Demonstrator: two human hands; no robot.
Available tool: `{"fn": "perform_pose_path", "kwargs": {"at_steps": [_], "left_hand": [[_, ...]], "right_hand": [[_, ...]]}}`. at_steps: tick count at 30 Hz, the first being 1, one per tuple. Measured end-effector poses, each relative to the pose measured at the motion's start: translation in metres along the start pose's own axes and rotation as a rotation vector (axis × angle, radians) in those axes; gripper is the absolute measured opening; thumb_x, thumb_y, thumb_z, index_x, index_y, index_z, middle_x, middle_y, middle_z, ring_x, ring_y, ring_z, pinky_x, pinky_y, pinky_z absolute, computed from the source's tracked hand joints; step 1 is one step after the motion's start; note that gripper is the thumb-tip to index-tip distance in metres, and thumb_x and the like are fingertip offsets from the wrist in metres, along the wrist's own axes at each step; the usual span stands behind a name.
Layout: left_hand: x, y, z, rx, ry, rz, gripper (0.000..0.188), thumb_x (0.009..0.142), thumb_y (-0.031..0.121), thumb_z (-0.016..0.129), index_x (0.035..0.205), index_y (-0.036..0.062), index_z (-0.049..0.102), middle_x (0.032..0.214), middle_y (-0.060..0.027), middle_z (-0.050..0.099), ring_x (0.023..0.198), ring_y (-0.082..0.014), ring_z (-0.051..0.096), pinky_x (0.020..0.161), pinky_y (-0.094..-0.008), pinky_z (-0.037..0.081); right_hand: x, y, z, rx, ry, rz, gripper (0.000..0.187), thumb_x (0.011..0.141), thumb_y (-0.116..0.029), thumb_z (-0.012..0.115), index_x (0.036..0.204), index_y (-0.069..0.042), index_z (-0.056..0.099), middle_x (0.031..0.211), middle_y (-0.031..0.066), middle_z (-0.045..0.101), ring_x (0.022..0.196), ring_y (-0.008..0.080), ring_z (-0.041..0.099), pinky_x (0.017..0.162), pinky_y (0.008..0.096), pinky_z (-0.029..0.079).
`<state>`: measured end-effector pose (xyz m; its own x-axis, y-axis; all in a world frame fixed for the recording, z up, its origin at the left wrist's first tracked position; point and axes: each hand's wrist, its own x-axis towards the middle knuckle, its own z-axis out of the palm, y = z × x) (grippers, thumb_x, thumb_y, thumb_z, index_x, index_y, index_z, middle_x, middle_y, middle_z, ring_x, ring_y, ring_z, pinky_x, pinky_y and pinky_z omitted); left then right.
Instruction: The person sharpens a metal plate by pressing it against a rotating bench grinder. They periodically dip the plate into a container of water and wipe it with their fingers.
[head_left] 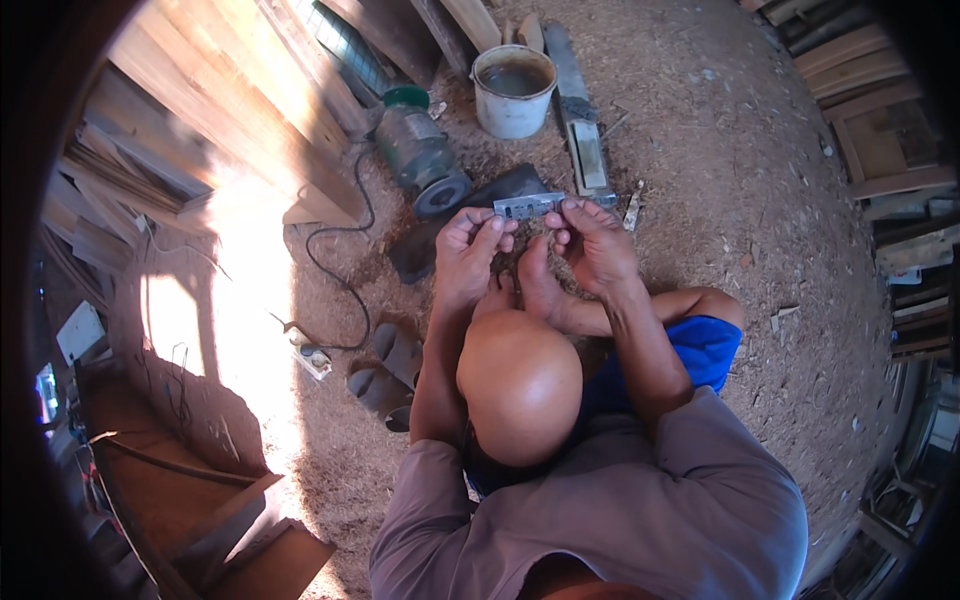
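Note:
A short, flat metal blade with slots [528, 207] is held level between my two hands, above my bare feet. My left hand [470, 250] pinches its left end between thumb and fingers. At the other end, the fingers of my right hand [598, 240] are closed on it. Just beyond the blade, a pale sharpening stone [588, 155] lies on a narrow plank. An electric grinder [415, 140] with a green end and a round wheel rests on the ground to the far left of my hands. A dark curved piece [515, 185] lies behind the blade.
A white bucket of murky liquid [513, 105] stands beyond my hands. The grinder's black cord [330, 230] curls toward a power socket [312, 358] at left, near dark slippers [385, 375]. Timber boards [230, 90] lean at upper left; more wood [860, 120] is stacked at right.

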<state>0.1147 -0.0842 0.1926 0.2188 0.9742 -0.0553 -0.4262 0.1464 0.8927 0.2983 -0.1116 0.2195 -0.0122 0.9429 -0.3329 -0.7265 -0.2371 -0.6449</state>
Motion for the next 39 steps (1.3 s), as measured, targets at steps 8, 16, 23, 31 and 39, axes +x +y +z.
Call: {"fn": "perform_pose_path", "kwargs": {"at_steps": [8,16,23,31,39], "left_hand": [[0.006,-0.003,-0.002,-0.2,-0.043,0.018,0.015,0.094,0.004,0.054,0.107,-0.0022,0.057,0.098,-0.0122,0.065,0.079,-0.0132,0.06,0.071,-0.0268,0.051],[0.003,-0.004,-0.011,-0.426,-0.134,-0.092,0.028,0.095,0.015,0.056,0.117,-0.0021,0.056,0.101,-0.0135,0.065,0.09,-0.0207,0.064,0.081,-0.034,0.054],[0.002,-0.01,-0.018,-0.54,-0.34,-0.149,0.044,0.09,0.028,0.063,0.121,-0.0019,0.055,0.103,-0.0129,0.067,0.095,-0.0207,0.065,0.083,-0.0351,0.054],[0.004,-0.02,-0.028,-0.535,-0.365,-0.123,0.038,0.088,0.02,0.066,0.118,-0.0019,0.057,0.102,-0.0114,0.068,0.095,-0.0198,0.066,0.083,-0.0359,0.056],[0.004,-0.02,-0.028,-0.537,-0.359,-0.144,0.038,0.088,0.02,0.067,0.117,-0.0017,0.058,0.1,-0.0111,0.068,0.095,-0.0201,0.066,0.083,-0.0366,0.057]], "right_hand": [[-0.006,0.011,-0.012,-0.124,-0.178,0.213,0.012,0.091,-0.015,0.063,0.097,-0.005,0.063,0.08,0.0041,0.066,0.063,0.0078,0.058,0.057,0.0193,0.048],[-0.009,0.035,-0.006,-0.09,-0.193,0.309,0.011,0.087,-0.008,0.066,0.097,-0.004,0.064,0.078,0.001,0.063,0.061,0.0077,0.056,0.057,0.0188,0.047],[-0.01,0.045,-0.003,0.004,-0.174,0.316,0.008,0.087,-0.007,0.065,0.095,-0.004,0.065,0.077,0.0018,0.064,0.06,0.0081,0.056,0.056,0.0192,0.048],[-0.01,0.05,-0.006,0.046,-0.245,0.336,0.008,0.09,-0.007,0.062,0.097,-0.004,0.062,0.085,0.0057,0.065,0.07,0.0109,0.061,0.059,0.0198,0.05],[-0.014,0.047,-0.001,0.091,-0.215,0.376,0.009,0.09,-0.01,0.063,0.096,-0.005,0.065,0.08,0.0026,0.066,0.062,0.0065,0.058,0.055,0.016,0.048]]}}
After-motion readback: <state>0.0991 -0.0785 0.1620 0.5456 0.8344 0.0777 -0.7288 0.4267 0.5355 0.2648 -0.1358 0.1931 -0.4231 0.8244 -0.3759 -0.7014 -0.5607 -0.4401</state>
